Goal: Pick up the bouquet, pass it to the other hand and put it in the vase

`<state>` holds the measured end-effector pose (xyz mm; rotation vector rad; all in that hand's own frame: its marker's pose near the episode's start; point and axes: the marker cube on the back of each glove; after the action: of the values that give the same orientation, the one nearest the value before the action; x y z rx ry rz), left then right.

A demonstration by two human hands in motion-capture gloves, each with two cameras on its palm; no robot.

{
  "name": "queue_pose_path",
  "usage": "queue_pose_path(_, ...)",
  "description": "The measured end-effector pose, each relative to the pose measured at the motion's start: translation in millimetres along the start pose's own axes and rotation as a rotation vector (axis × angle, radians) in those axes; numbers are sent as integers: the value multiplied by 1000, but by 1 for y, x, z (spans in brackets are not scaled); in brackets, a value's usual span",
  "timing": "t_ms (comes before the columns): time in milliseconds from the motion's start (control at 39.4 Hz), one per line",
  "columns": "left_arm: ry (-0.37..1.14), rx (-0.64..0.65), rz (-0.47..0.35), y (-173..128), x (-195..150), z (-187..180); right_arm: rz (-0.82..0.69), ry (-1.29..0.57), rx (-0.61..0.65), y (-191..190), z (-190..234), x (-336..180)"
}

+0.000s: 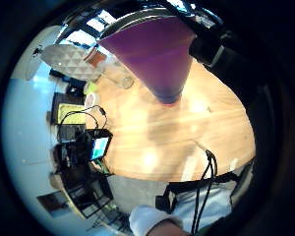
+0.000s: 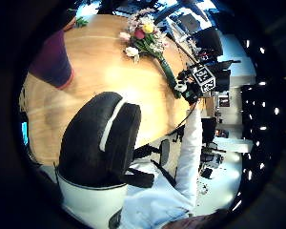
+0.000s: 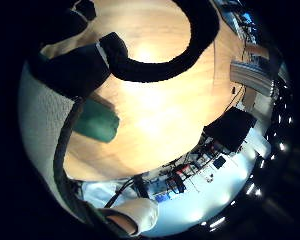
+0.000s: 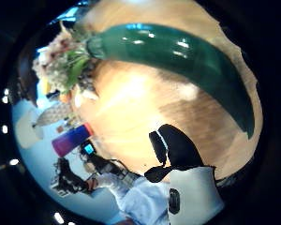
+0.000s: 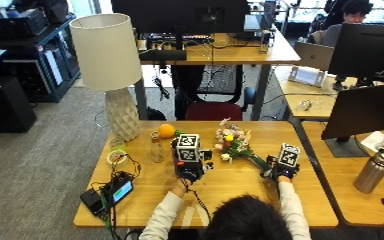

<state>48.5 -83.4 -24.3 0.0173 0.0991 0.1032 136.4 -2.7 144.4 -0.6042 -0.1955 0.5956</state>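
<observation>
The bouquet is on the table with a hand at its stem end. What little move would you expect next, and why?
Probably a short lift. The right hand is curled round the green wrapped stems of the bouquet, whose flowers seem to rest on the table. The left hand waits near the purple vase, holding nothing, so raising the bouquet clear comes before passing it across.
</observation>
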Motion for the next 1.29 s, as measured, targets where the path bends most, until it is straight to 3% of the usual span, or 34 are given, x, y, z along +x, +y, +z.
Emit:
queue_pose_path(254, -7, -1, -2, -10, 2, 7, -28, -4, 125, -16, 14, 1)
queue_pose_path(584, -14, -18, -1, 0, 8, 2, 46, 40, 36, -10, 21, 6)
queue_pose_path(787, -3, -13, 11, -6, 7, 8, 68, 52, 132, -16, 11, 5)
queue_pose_path(1117, -6, -14, 10, -7, 11, 8, 80, 60, 56, -13, 12, -6)
queue_pose_path(1193, -4, -20, 11, -8, 12, 7, 64, 41, 144, -21, 8, -4)
queue_pose_path(1295, -4, -24, 17, -7, 15, 4, 88, 72, 390, -29, 0, 0)
